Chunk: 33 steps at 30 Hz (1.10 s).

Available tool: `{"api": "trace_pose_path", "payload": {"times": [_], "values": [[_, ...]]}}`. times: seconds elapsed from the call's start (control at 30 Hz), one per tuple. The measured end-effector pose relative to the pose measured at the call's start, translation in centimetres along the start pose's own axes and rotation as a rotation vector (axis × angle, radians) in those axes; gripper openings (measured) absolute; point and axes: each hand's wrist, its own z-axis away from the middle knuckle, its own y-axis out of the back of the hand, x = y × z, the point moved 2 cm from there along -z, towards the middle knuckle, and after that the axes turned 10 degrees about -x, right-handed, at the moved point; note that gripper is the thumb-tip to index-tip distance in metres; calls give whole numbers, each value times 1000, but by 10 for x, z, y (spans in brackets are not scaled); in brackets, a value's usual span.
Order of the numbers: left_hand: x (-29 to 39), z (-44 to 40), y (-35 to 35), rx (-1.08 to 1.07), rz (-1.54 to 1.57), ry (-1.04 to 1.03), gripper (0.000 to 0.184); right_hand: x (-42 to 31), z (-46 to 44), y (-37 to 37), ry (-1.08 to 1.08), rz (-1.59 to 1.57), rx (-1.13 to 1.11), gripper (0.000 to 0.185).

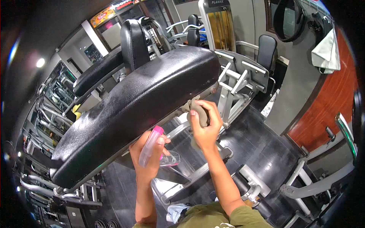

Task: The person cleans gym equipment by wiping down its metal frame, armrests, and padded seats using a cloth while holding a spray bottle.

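A long black padded bench (140, 98) slants across the view in front of me, its top shiny. Below its near edge, my left hand (146, 155) is wrapped round a clear spray bottle (149, 148) with a pink nozzle part. My right hand (207, 125) grips a greyish-brown cloth (198, 114) against the underside edge of the pad, near its right end. Part of the cloth hangs below the fingers. The bottle is apart from the cloth.
A weight machine (239, 78) with a light frame stands beyond the bench. A white towel (326, 53) hangs at the upper right. Metal bars of another machine (319, 188) are at the lower right. Dark floor tiles (262, 140) show between machines.
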Motion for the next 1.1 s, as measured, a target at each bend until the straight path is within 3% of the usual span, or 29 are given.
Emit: {"api": "trace_pose_path", "payload": {"times": [0.1,0.17,0.3,0.37,0.43,0.5,0.57,0.63,0.7,0.77,0.87,1.03,1.1], "values": [[-5,2,-1,28,-59,-30,30,16,0,3,119,124,55,23],[-5,4,0,22,-74,-32,28,24,-12,13,37,247,190,22],[-5,1,-3,15,-56,-64,26,22,-6,8,-68,148,220,21],[-5,-1,-5,13,-42,-97,28,19,14,-5,35,18,67,23],[-9,0,-3,22,-67,-55,28,15,28,-17,-110,-57,55,25],[-9,1,-3,5,-52,-68,29,31,19,-7,58,89,74,26],[-11,1,-2,-3,-57,-64,30,49,6,0,-99,148,285,23],[-11,3,-2,-12,-55,-54,30,54,0,18,-211,98,322,24],[-11,1,-2,-21,-49,-51,31,68,-1,33,-253,-123,435,26],[-10,1,-2,-18,-63,-46,31,50,-24,44,-318,-248,406,25],[-5,-2,-8,55,-7,-75,26,43,-58,46,-178,-5,2,23],[-6,-3,-5,29,-11,-82,24,59,-22,28,-313,-155,176,24],[-5,-2,-6,6,-6,-79,23,66,6,8,-470,-334,264,23]]}}
